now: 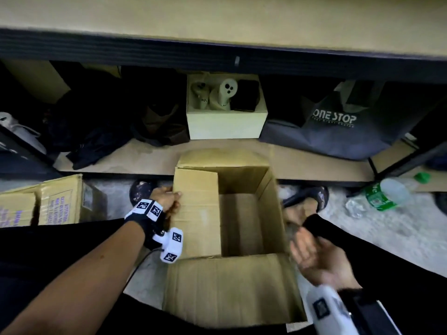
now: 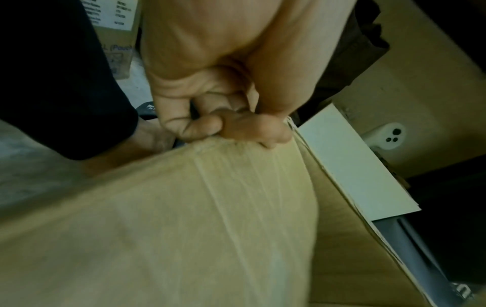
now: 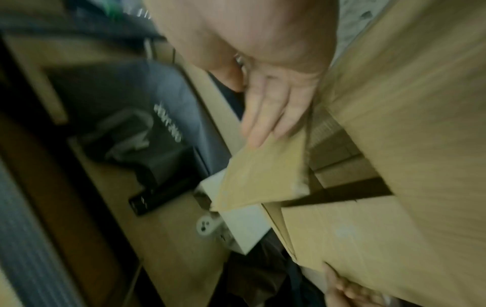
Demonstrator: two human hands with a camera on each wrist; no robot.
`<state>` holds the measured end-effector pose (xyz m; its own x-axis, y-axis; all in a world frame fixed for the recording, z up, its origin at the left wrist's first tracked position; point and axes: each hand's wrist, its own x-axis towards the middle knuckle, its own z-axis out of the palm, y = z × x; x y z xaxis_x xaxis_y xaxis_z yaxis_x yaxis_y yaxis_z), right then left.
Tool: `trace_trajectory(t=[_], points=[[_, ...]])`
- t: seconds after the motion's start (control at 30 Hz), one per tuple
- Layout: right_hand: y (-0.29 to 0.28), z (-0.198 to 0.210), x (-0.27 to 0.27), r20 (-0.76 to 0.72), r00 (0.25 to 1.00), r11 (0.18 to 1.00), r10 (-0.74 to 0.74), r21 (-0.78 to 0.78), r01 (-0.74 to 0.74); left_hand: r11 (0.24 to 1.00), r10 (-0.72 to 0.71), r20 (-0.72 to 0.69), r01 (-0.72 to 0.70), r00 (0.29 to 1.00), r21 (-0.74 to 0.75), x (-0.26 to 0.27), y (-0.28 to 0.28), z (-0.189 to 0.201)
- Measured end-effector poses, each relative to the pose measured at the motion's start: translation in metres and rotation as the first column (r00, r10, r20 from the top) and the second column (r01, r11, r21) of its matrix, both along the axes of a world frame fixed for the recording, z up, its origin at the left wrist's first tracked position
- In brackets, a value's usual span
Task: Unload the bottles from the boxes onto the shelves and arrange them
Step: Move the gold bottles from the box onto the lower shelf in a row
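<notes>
An open brown cardboard box (image 1: 273,213) stands on the floor between my feet, and no bottle shows inside it. My left hand (image 1: 173,201) grips the edge of the left flap (image 1: 197,213); in the left wrist view, thumb and fingers of that left hand (image 2: 236,130) pinch the flap (image 2: 210,207). My right hand (image 1: 304,250) is blurred beside the box's right wall, palm up and fingers straight. In the right wrist view the right hand's fingertips (image 3: 265,124) touch the right flap (image 3: 263,176). A clear plastic bottle with a green label (image 1: 387,193) lies on the floor at the right.
The low shelf (image 1: 145,160) behind the box holds a white box (image 1: 225,126) of pale figures, a grey bag (image 1: 333,131) and black cloth (image 1: 96,141). A dark shelf edge (image 1: 217,52) runs overhead. A printed carton (image 1: 55,201) stands at left. A green cap (image 1: 422,177) lies at the right.
</notes>
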<state>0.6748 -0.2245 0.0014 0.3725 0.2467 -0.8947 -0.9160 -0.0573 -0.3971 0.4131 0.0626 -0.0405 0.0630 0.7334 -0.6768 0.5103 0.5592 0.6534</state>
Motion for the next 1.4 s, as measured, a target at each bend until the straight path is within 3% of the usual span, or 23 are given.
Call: trace_trajectory(t=[0.03,0.2,0.33,0.4,0.5,0.63,0.73,0.83,0.93,1.07,1.13,1.17,1.23,1.33,1.4], points=[[0.004,0.012,-0.006,-0.042,0.999,0.999,0.035,0.019,-0.034,1.0,-0.009,-0.022,0.009,1.0,0.008,0.0,0.003,-0.006],[-0.001,0.023,-0.011,-0.08,0.944,0.924,0.321,-0.195,-0.33,1.0,-0.02,-0.038,0.02,0.999,0.0,0.009,0.019,-0.009],[-0.005,0.035,-0.028,-0.251,0.774,0.746,0.582,-0.215,-0.63,0.99,-0.102,-0.011,0.101,0.995,-0.096,0.013,0.028,0.004],[-0.002,0.04,-0.027,-0.291,0.71,0.683,0.642,-0.206,-0.701,0.976,-0.156,0.036,0.16,0.987,-0.151,0.006,0.037,0.016],[0.013,0.048,-0.01,-0.242,0.782,0.764,0.574,-0.186,-0.618,0.975,-0.196,0.11,0.206,0.974,-0.087,-0.016,0.057,0.043],[0.052,0.051,0.015,-0.114,0.885,0.889,0.451,-0.028,-0.457,0.994,-0.105,0.217,0.1,0.97,0.034,-0.048,0.078,0.068],[0.105,0.042,0.036,0.035,0.919,0.919,0.393,0.032,-0.394,0.987,-0.163,0.141,0.162,0.976,0.024,-0.048,0.065,0.057],[0.165,0.023,0.052,0.158,0.909,0.921,0.385,-0.011,-0.388,0.942,-0.323,0.056,0.327,0.945,-0.081,-0.033,0.033,0.021],[0.218,0.009,0.057,0.266,0.824,0.865,0.501,-0.127,-0.485,0.889,-0.449,0.069,0.453,0.891,-0.066,-0.015,-0.003,-0.003],[0.262,-0.002,0.066,0.359,0.589,0.689,0.724,-0.406,-0.6,0.926,-0.353,0.145,0.367,0.924,-0.087,-0.017,-0.02,-0.02],[0.272,-0.008,0.074,0.395,0.515,0.649,0.761,-0.427,-0.63,0.929,-0.339,0.17,0.358,0.925,-0.095,-0.023,-0.019,-0.024],[0.274,-0.007,0.074,0.389,0.533,0.659,0.751,-0.383,-0.648,0.931,-0.332,0.184,0.353,0.925,-0.094,-0.026,-0.017,-0.031],[0.27,-0.004,0.073,0.351,0.644,0.732,0.679,-0.267,-0.627,0.94,-0.308,0.2,0.329,0.93,-0.085,-0.029,-0.017,-0.034],[0.247,-0.004,0.081,0.369,0.803,0.88,0.468,-0.107,-0.464,0.956,-0.252,0.221,0.277,0.942,-0.092,-0.028,-0.02,-0.032],[0.225,-0.012,0.092,0.318,0.887,0.932,0.334,0.033,-0.362,0.956,-0.24,0.213,0.269,0.947,-0.119,-0.025,-0.022,-0.03]])
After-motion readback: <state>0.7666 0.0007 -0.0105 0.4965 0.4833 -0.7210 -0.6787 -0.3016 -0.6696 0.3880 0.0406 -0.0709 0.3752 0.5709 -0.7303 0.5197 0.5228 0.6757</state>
